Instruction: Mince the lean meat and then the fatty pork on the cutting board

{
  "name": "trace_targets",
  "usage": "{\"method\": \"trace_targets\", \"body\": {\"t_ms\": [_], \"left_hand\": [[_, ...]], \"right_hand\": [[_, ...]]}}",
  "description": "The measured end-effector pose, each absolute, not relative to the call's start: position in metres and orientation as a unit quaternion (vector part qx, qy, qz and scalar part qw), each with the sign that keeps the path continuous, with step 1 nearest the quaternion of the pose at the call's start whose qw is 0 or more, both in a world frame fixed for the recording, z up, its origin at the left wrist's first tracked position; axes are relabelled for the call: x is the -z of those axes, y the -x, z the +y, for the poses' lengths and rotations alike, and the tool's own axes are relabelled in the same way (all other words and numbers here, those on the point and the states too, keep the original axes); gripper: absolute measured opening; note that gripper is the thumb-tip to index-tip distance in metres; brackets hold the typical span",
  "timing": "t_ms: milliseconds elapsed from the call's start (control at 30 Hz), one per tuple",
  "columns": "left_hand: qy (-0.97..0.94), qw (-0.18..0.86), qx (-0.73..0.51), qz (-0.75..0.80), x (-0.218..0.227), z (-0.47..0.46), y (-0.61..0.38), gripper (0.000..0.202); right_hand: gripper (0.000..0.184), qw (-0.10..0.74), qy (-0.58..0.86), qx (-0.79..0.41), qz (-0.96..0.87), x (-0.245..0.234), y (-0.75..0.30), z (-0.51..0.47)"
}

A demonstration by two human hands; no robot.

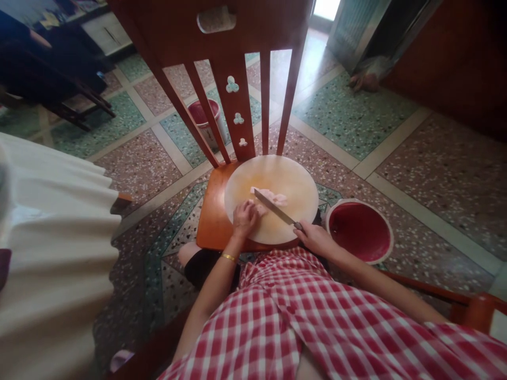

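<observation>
A round white cutting board (297,177) with yellowish stains lies on the seat of a wooden chair (212,224). Pale pink pieces of raw meat (280,200) are near its middle. My right hand (315,237) is closed around the dark handle of a kitchen knife (275,209), whose blade slants up and left across the board beside the meat. My left hand (245,217), with a gold bracelet at the wrist, has its fingers curled over another piece of the meat on the board's left side. The fingertips partly hide that piece.
A bucket with a red inside (358,232) stands on the floor right of the chair. Behind the chair's slatted back is another red-lined bucket (204,112). A pale draped tablecloth (59,253) hangs at the left. Part of another person (37,39) shows at the far upper left.
</observation>
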State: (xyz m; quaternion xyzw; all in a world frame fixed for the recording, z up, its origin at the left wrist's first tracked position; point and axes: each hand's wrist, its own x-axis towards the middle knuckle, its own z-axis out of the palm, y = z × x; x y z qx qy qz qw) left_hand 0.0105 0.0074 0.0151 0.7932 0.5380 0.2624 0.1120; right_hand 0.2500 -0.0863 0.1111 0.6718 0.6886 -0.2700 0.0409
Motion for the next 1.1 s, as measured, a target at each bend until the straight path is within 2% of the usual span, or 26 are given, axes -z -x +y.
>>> {"method": "trace_targets", "body": {"t_ms": [167,300,433,633,900,1100], "left_hand": [[-0.802,0.101,-0.174,0.562,-0.021,0.02,-0.017,0.017],[-0.773,0.069,-0.13,0.618,-0.03,0.023,0.002,0.016],[-0.727,0.029,-0.2,0.657,-0.035,0.015,0.014,0.016],[-0.85,0.133,-0.269,0.432,-0.02,-0.002,-0.018,0.021],[-0.829,0.133,-0.303,0.45,-0.005,-0.002,-0.031,0.016],[-0.815,0.138,-0.321,0.461,0.002,0.0,-0.031,0.016]], "right_hand": [[0.022,0.057,-0.675,0.255,0.69,-0.118,-0.243,-0.087],[0.022,0.071,-0.671,0.249,0.695,-0.114,-0.241,-0.088],[0.023,0.081,-0.668,0.238,0.7,-0.11,-0.236,-0.082],[0.022,0.078,-0.664,0.222,0.709,-0.115,-0.229,-0.074],[0.022,0.117,-0.647,0.227,0.719,-0.13,-0.225,-0.088],[0.025,0.132,-0.645,0.257,0.708,-0.115,-0.204,-0.068]]}}
